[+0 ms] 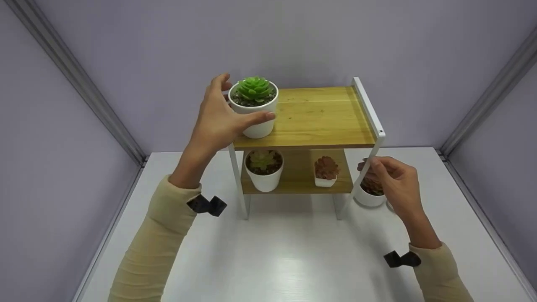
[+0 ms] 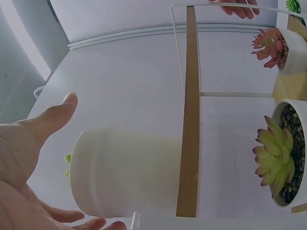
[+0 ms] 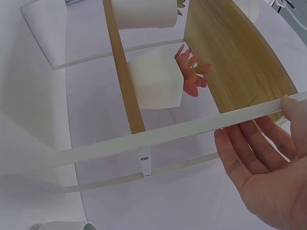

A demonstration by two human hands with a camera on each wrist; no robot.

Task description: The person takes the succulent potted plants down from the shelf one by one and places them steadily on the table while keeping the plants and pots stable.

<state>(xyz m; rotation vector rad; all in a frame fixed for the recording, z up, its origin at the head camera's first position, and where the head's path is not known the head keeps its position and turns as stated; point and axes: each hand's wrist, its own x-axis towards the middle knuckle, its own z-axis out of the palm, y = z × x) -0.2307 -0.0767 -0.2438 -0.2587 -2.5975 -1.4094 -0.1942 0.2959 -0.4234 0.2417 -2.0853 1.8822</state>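
Observation:
A white pot with a bright green succulent [image 1: 254,89] stands on the top board [image 1: 321,113] of a two-tier shelf, at its left end. Around this pot my left hand [image 1: 220,115] is spread; the left wrist view shows the thumb [image 2: 60,115] apart from the pot's wall [image 2: 129,175], with fingertips near its far side. My right hand [image 1: 398,180] is at the shelf's right side, where thumb and fingers pinch the white frame [image 3: 192,127]. Beneath the top board, a potted yellow-green succulent [image 1: 263,167] and a small potted red succulent [image 1: 326,170] sit on the lower board.
On the white table [image 1: 277,260], right of the shelf, stands a white pot with a dark reddish plant [image 1: 370,195], partly hidden by the frame and right hand. Another white rim shows beside it. Pale walls [image 1: 302,37] enclose the back and sides.

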